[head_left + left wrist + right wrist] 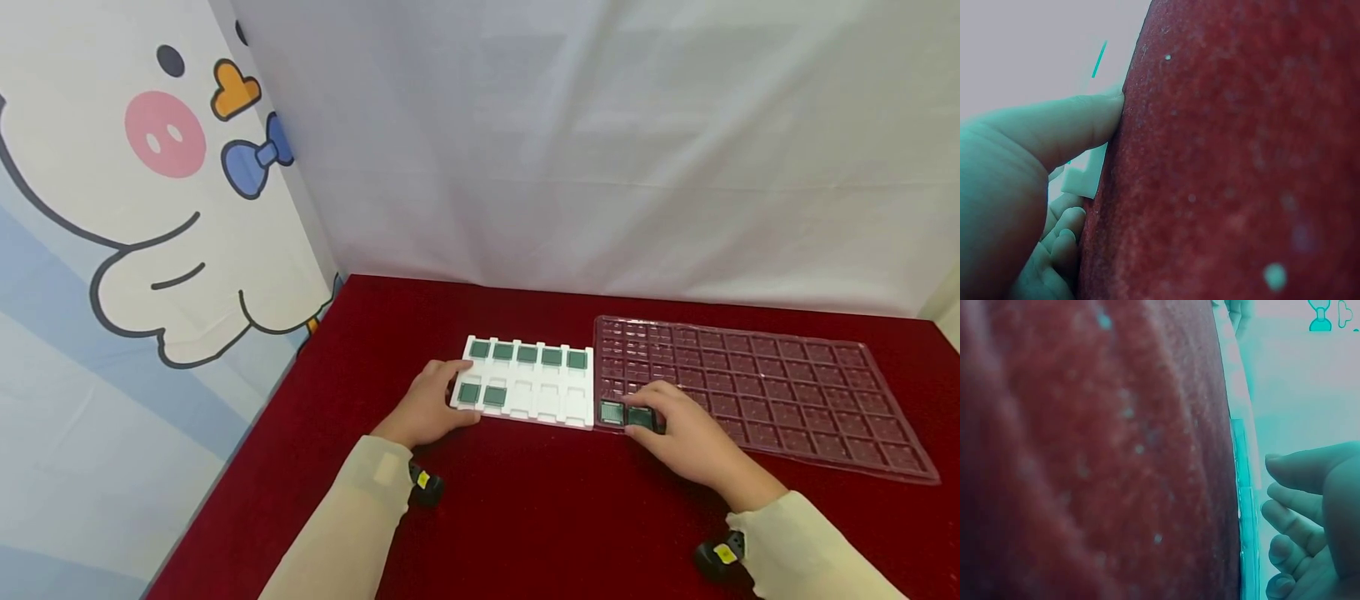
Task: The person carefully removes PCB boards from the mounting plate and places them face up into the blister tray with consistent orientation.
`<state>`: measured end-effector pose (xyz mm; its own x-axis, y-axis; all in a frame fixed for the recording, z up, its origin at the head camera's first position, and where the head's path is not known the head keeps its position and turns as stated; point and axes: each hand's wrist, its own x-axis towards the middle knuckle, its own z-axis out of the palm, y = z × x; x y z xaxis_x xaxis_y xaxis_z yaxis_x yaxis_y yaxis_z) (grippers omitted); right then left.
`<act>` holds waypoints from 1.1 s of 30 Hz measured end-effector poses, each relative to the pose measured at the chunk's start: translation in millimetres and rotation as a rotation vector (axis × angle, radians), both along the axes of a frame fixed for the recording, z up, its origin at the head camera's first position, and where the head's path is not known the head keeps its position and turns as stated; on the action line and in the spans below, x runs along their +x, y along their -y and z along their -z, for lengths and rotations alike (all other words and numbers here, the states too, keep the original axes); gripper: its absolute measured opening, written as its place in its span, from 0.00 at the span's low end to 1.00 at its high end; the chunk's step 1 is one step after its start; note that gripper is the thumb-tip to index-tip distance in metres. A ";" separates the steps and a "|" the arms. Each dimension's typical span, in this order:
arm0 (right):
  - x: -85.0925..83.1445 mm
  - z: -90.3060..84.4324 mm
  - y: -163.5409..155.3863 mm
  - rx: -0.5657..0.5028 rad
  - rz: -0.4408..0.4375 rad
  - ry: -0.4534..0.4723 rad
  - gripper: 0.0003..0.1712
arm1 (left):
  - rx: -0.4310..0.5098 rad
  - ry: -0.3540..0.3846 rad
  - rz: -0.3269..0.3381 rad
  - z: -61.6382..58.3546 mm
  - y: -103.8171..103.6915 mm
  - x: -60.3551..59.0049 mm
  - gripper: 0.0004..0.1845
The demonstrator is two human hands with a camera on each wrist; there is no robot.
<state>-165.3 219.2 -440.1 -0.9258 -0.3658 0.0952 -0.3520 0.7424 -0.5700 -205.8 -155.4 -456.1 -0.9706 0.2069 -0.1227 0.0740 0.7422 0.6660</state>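
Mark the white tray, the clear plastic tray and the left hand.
White tray (529, 374): head view, on the bare strip between its two rows.
Clear plastic tray (757, 387): head view, on its compartment grid, near the middle.
Left hand (429, 402): head view, on the back of the hand.

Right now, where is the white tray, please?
In the head view, the white tray lies just below centre, its left end at the left hand, its right beside the larger tray.
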 end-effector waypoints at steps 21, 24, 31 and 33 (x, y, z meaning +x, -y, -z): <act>-12.1 -3.4 28.8 -0.015 -0.033 -0.009 0.21 | -0.005 -0.001 0.001 -0.2 -0.1 -0.2 0.44; -13.3 -4.3 33.3 -0.011 -0.033 -0.007 0.22 | -0.006 -0.003 0.004 0.0 -0.2 -0.5 0.44; -14.5 -3.9 41.6 -0.024 -0.039 -0.013 0.22 | -0.001 0.002 -0.003 -1.3 -0.1 0.5 0.44; -15.3 -4.4 44.4 -0.031 -0.049 -0.020 0.22 | -0.003 0.003 -0.005 -0.7 0.1 0.3 0.44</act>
